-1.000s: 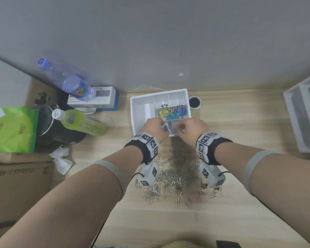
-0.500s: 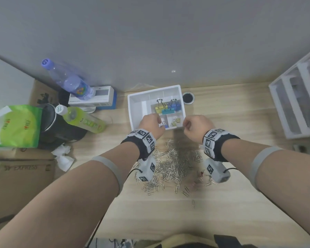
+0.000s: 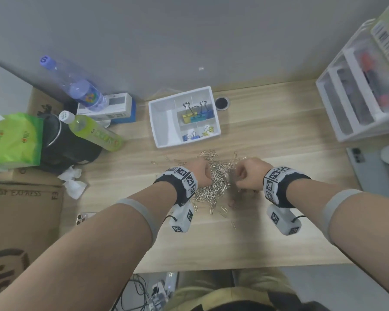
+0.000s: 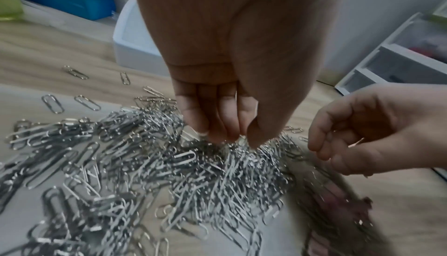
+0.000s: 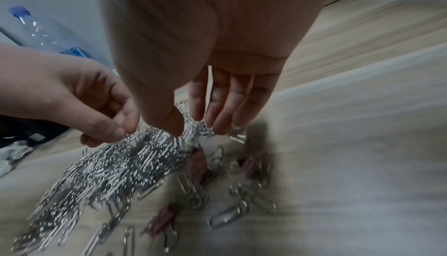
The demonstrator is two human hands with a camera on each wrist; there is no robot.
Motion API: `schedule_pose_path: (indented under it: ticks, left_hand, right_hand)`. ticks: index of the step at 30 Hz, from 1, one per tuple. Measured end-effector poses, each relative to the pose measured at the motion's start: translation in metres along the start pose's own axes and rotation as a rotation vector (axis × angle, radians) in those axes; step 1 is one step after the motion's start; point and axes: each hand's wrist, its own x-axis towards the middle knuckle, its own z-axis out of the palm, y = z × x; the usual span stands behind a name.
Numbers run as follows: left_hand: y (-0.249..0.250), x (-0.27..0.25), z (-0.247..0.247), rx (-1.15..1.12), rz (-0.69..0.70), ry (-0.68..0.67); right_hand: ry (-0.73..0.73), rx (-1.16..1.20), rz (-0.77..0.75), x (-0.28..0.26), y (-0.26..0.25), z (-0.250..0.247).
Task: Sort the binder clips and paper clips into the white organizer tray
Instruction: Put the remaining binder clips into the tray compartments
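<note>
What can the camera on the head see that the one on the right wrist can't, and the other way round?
Only the head view shows the white organizer tray with the big binder clips already inside. Only the right wrist view shows pink binder clips lying among the loose clips. Both show the paper clip pile on the desk, with the left hand and right hand reaching into it.

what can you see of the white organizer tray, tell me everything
The white organizer tray looks like plain white plastic, rectangular, with low walls and inner dividers. It sits flat on the wooden desk near the wall, behind the paper clip pile. Its long left compartment looks empty. A right-hand compartment holds three large binder clips, yellow, teal and blue, handles up. Two small front compartments hold small blue binder clips and small yellow ones. Neither hand touches it.
</note>
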Motion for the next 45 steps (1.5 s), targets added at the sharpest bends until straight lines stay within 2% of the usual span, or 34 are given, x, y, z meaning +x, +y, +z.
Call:
schedule_pose_path:
  ticks: [3,9,15,18,22,26,33,37,42,45]
  left_hand:
    - [0.012,-0.008,0.011,0.021,0.038,-0.052]
    - [0.043,-0.018,0.037,0.16,0.107,-0.143]
    - [0.068,-0.024,0.069,0.317,0.171,0.022]
    - [0.072,-0.021,0.073,0.277,0.15,0.009]
    - [0.074,-0.021,0.069,0.181,0.193,0.023]
    - [0.069,-0.018,0.064,0.131,0.158,-0.008]
    - [0.05,-0.018,0.062,0.024,0.14,0.032]
    - [0.04,-0.016,0.062,0.009,0.079,0.045]
    - [0.037,-0.02,0.053,-0.064,0.044,0.098]
    - [0.037,-0.023,0.042,-0.154,0.017,0.139]
  right_hand:
    - [0.023,0.005,-0.002,-0.01,0.009,0.01]
    - [-0.053,-0.039,-0.08,-0.025,0.024,0.026]
    - [0.032,0.015,-0.08,-0.025,0.036,0.036]
    - [0.049,0.054,-0.11,-0.026,0.037,0.035]
    - [0.064,0.124,-0.165,-0.024,0.037,0.035]
    - [0.024,0.094,-0.208,-0.023,0.032,0.035]
    - [0.025,0.064,-0.207,-0.02,0.023,0.037]
    - [0.013,0.039,-0.23,-0.017,0.02,0.036]
    - [0.063,0.207,-0.133,-0.018,0.017,0.031]
    - [0.022,0.392,-0.037,-0.016,0.01,0.022]
